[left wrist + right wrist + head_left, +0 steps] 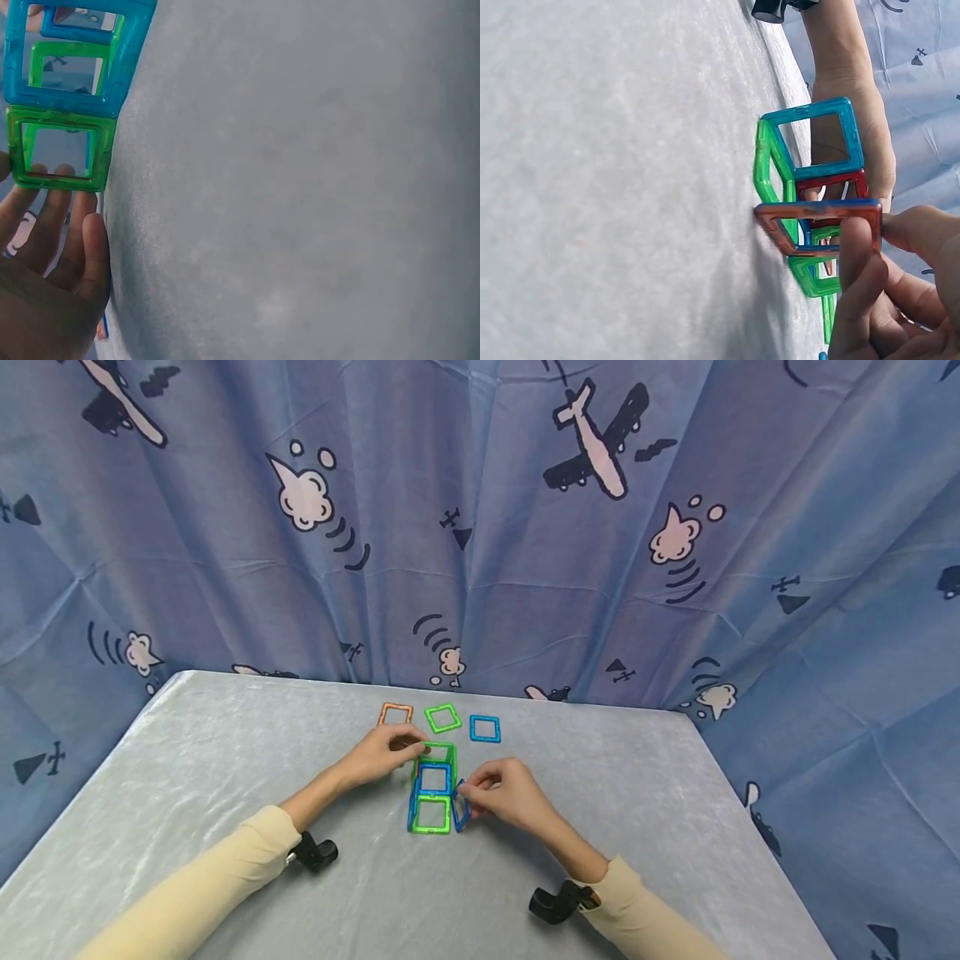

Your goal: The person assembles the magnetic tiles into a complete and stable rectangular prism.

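A: Where's the tile that's being handled?

B: Just right of the small tile structure (434, 794), below the middle of the head view. The right hand (506, 793) has that held tile (817, 211) pinched between thumb and fingers, closed down to the thickness of the frame.

A: What colour is it?

B: Blue from above, though in the right wrist view one face reads reddish brown.

A: How does it lie against the rest?

B: On edge, leaning a little, its length running roughly up and down the frame, much like the structure's own long axis. The structure lies to the left of the right hand, and the near green tile (431, 830) is the closest part. I'd judge that narrow sideways relation is what counts. Whether they touch, I can't tell.

A: And the left hand (382, 752)?

B: At the far end, upper left of the structure, fingertips by the far green tile (442, 745). I can't tell whether it grips or merely touches. The right is the nearer hand to that lower end.

A: Anything loose?

B: An orange tile (396, 705), a loose green tile (447, 727) and a loose blue tile (485, 740), in a row above.
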Action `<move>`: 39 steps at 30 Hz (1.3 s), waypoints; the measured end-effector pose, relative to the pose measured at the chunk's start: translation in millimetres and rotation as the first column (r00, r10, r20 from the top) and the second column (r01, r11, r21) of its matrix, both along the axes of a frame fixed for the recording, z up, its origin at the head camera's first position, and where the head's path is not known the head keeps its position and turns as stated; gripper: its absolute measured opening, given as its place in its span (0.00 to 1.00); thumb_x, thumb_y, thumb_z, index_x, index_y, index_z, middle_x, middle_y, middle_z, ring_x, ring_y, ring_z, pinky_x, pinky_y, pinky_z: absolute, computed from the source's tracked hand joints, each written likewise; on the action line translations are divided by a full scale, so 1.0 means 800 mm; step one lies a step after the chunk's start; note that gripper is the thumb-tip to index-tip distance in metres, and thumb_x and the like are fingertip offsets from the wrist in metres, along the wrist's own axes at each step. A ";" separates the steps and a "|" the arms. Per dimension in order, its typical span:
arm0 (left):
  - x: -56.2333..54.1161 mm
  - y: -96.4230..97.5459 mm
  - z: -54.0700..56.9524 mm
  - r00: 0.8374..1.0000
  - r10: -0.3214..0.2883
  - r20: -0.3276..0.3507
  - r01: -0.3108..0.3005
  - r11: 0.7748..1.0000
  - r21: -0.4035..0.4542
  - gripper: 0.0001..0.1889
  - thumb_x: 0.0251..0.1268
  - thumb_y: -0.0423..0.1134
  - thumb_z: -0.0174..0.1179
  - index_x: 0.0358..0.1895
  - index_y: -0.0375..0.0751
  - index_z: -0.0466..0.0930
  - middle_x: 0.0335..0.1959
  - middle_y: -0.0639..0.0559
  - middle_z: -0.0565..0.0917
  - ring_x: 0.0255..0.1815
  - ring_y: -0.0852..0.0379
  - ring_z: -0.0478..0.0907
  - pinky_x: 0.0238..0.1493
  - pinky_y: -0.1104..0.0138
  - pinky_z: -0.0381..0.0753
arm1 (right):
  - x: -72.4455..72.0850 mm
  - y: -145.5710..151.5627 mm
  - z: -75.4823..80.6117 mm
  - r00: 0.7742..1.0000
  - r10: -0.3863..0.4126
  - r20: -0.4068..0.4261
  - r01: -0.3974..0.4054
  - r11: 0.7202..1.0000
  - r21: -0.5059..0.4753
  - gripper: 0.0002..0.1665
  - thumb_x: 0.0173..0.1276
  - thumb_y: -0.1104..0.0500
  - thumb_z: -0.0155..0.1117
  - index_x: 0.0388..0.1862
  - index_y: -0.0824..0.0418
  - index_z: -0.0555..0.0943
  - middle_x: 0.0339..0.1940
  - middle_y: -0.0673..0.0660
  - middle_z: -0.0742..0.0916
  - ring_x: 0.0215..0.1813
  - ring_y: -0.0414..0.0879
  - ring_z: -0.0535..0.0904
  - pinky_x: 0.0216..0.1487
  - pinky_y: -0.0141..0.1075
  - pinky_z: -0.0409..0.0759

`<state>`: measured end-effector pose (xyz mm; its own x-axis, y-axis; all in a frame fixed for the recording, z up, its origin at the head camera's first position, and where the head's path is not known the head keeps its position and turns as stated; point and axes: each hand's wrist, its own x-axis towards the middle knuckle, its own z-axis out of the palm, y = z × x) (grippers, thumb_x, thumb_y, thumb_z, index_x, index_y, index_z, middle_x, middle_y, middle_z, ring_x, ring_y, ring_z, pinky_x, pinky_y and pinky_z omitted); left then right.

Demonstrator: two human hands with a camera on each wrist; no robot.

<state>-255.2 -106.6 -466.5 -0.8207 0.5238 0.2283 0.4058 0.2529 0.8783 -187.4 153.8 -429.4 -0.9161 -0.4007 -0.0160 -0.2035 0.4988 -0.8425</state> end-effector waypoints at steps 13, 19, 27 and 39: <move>-0.002 0.000 -0.003 1.000 0.000 0.008 0.000 1.000 0.001 0.11 0.77 0.35 0.58 0.52 0.30 0.84 0.47 0.45 0.86 0.50 0.48 0.82 0.55 0.58 0.80 | 0.002 -0.001 -0.009 0.999 0.012 0.046 -0.007 0.994 -0.109 0.07 0.71 0.63 0.70 0.37 0.68 0.87 0.25 0.62 0.88 0.29 0.66 0.85 0.27 0.49 0.83; 0.000 0.001 0.000 1.000 0.000 0.016 0.000 1.000 0.007 0.11 0.77 0.32 0.58 0.52 0.27 0.83 0.47 0.40 0.86 0.50 0.45 0.82 0.55 0.57 0.80 | 0.015 -0.010 0.017 0.998 0.029 0.059 -0.021 0.991 -0.135 0.07 0.71 0.67 0.68 0.38 0.73 0.86 0.25 0.66 0.87 0.31 0.72 0.84 0.29 0.53 0.83; 0.004 0.003 0.010 1.000 0.000 0.013 0.000 1.000 -0.013 0.11 0.77 0.30 0.57 0.51 0.26 0.83 0.47 0.38 0.85 0.51 0.44 0.82 0.56 0.57 0.79 | 0.004 -0.005 -0.011 0.999 0.021 0.048 -0.013 0.988 -0.153 0.07 0.70 0.63 0.70 0.38 0.69 0.87 0.24 0.59 0.88 0.29 0.62 0.86 0.26 0.41 0.83; -0.002 0.000 0.001 1.000 -0.003 0.008 0.003 1.000 0.004 0.11 0.77 0.36 0.58 0.50 0.32 0.85 0.45 0.46 0.86 0.49 0.50 0.83 0.55 0.56 0.80 | 0.001 -0.003 -0.016 0.998 0.025 0.057 -0.016 0.989 -0.146 0.09 0.71 0.60 0.71 0.37 0.67 0.88 0.24 0.56 0.88 0.28 0.57 0.86 0.25 0.36 0.81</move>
